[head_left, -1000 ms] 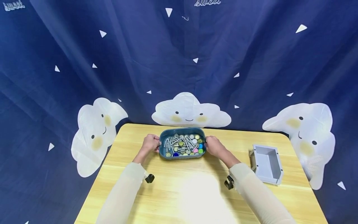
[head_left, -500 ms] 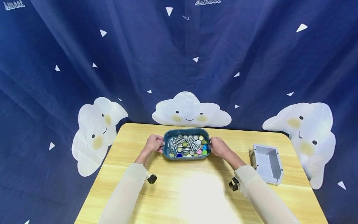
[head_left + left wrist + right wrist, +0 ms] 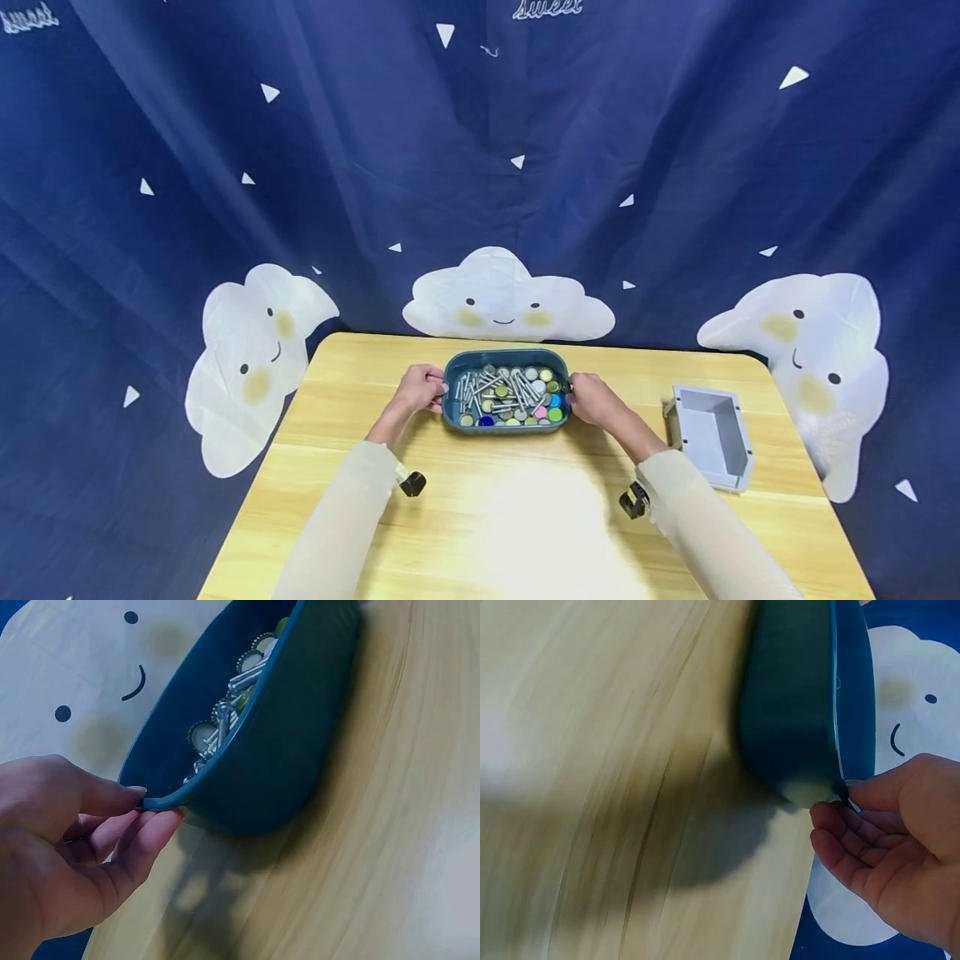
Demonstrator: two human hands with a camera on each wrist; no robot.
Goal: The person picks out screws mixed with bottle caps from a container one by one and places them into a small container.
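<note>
Tub (image 3: 517,358) is sitting near the centre of the head view, toward the far edge of the counter (image 3: 420,533), and is being held at both ends. Left hand (image 3: 420,389) is gripping the end at its left, and in the left wrist view the fingers (image 3: 150,832) are pinching the rim from above and below. Right hand (image 3: 592,400) is doing the same at the other end; in the right wrist view its thumb and fingers are closing on the rim. Bolts (image 3: 517,385) are lying mostly in the left and middle of the tub, and caps (image 3: 538,387) are lying among them, gathering more thickly at the right. Compared with a second ago, the tub is showing farther right and slightly lower in the frame, both hands travelling with it. Judging by that, the load is being shifted whole: the mixed pieces are staying inside, and none is being picked out. Whether the base is touching the counter, the views are not making plain. Grey bin (image 3: 701,454) is standing at the right of the frame, just beyond the right forearm, and neither hand is touching it.
</note>
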